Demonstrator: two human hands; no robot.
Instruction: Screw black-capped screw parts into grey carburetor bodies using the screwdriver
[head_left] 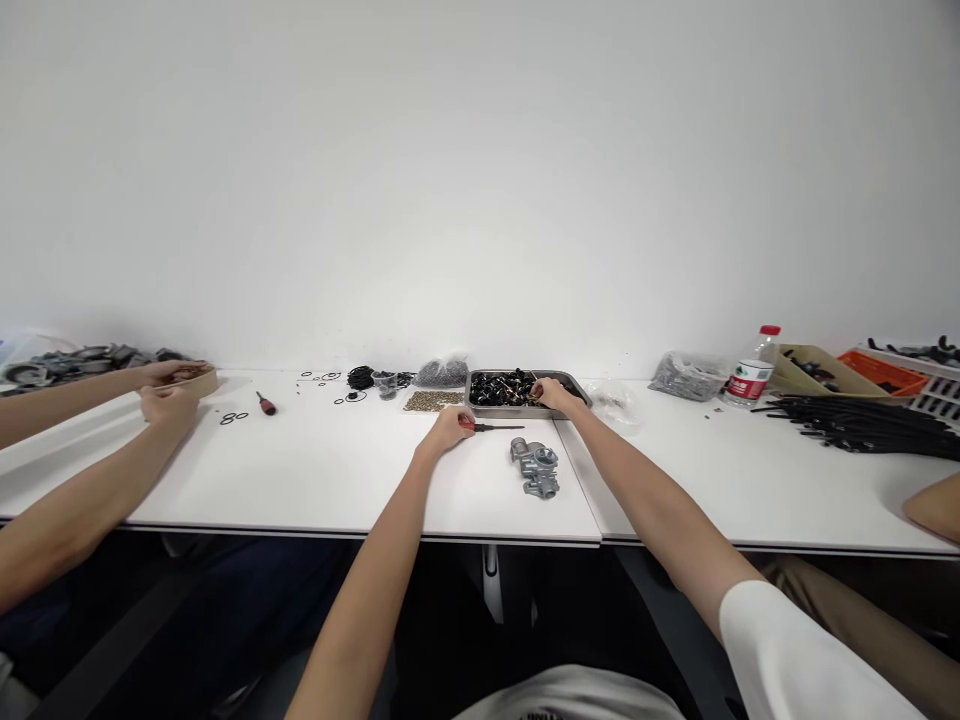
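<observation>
A red-handled screwdriver [491,427] is being gripped by the left hand [448,430], while small black parts [501,387] in the metal tray [574,385] are being pinched by the right hand [553,393].

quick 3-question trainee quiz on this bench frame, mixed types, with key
1. True or false: the left hand is on the screwdriver.
2. Where is the right hand? A) in the metal tray of small parts B) on the water bottle C) on the metal casting
3. Fill in: the casting lies on the table, just ____ the tray, toward the person.

Key: 1 true; 2 A; 3 in front of
</observation>
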